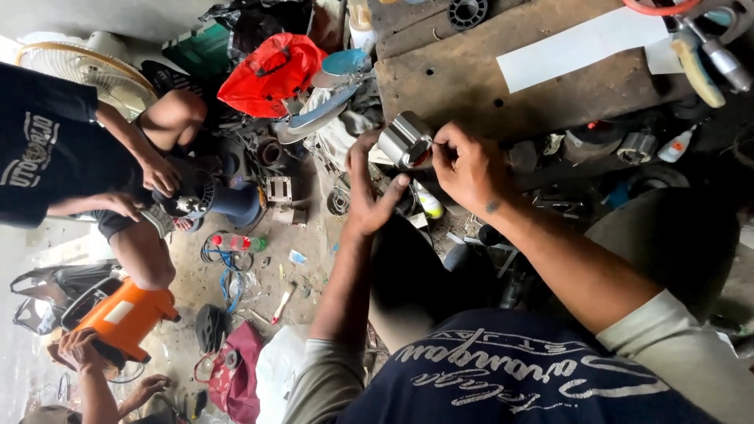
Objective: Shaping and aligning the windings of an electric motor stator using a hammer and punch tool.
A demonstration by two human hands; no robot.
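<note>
2 hands of the wearer meet over 1 shiny metal cylinder [406, 140], a short hollow piece held just below the edge of the wooden workbench [471, 78]. The left hand [369, 188] is closed around it from 7 o'clock, fingers curled behind and thumb pressed up against its lower side. The right hand [471, 169] sits at 3 o'clock of the cylinder, narrowly pinched, its fingertips touching the cylinder's open end, where a small red spot shows.

1 white paper strip [581, 47] lies on the bench at 1 o'clock, and 1 small white bottle [675, 145] lies near the bench edge at 3 o'clock. 1 red bag [271, 71] sits at 10 o'clock, well apart. 2 other people share the floor: 1 seated at 9 o'clock with both hands on a dark motor housing [192, 200], 1 at 8 o'clock touching an orange casing [126, 314]. 1 fan guard [86, 71] stands behind the seated person.

Open room is scarce: the bench edge runs just above the hands, parts crowd the floor below them, and the only bare floor lies at 8 o'clock.
</note>
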